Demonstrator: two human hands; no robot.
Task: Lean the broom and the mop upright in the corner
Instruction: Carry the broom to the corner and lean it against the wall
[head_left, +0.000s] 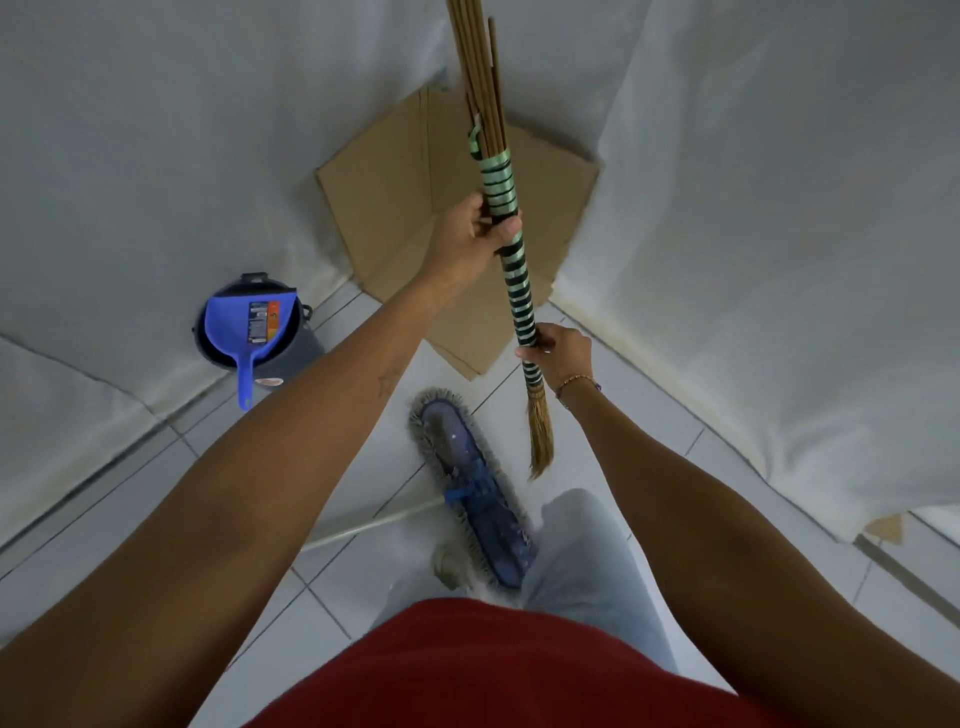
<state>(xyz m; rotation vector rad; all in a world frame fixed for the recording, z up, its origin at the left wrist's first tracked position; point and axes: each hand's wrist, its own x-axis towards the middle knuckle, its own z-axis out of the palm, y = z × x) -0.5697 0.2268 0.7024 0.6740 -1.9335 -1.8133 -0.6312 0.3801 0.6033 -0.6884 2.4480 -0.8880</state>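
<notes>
I hold a stick broom (511, 270) upright in front of the corner; its handle is wrapped in green and dark bands, and thin brown sticks run up out of view. My left hand (475, 236) grips the upper wrapped part. My right hand (558, 348) grips lower down, just above a tuft of straw fibres at the bottom end. The mop lies flat on the white tiled floor: its blue fringed head (470, 483) is by my legs and its white pole (374, 525) runs off to the left.
Flattened brown cardboard (395, 208) lines the corner where two white cloth-covered walls meet. A grey bucket (301, 348) with a blue dustpan (249, 332) in it stands by the left wall. My legs and feet are beside the mop head.
</notes>
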